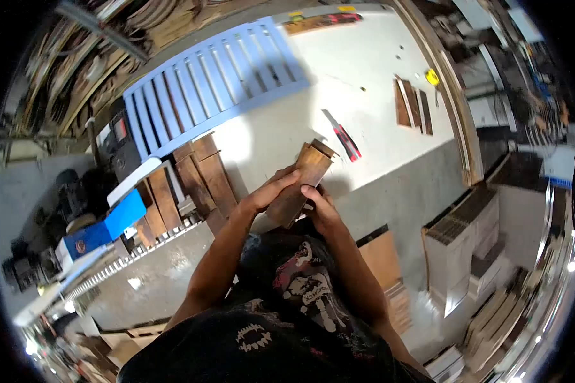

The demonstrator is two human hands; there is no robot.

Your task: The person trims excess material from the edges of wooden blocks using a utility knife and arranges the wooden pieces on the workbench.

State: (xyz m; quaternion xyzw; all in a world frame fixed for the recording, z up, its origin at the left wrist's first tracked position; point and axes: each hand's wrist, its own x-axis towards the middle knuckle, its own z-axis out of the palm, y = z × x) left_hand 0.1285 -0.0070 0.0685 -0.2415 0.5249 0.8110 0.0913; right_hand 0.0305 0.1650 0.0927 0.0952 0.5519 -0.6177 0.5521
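Close to my body, a short stack of brown wooden boards [313, 167] is held between both hands, tilted with its far end over the white tabletop [268, 137]. My left hand [275, 189] grips the stack from the left side, fingers partly hidden. On the other side, my right hand [321, 205] has its thumb on the top board and its fingers underneath, mostly out of sight. Just beyond the stack lies a bladed tool with a red and black handle [346, 142]. More brown boards [204, 172] rest at the table's left edge.
A light blue slatted panel [214, 86] covers the table's far left. Dark wood strips [413, 107] and a yellow tape measure [432, 77] lie on the right. Another red-handled tool [342, 19] sits at the back. Cardboard boxes [466, 233] stand right of the table.
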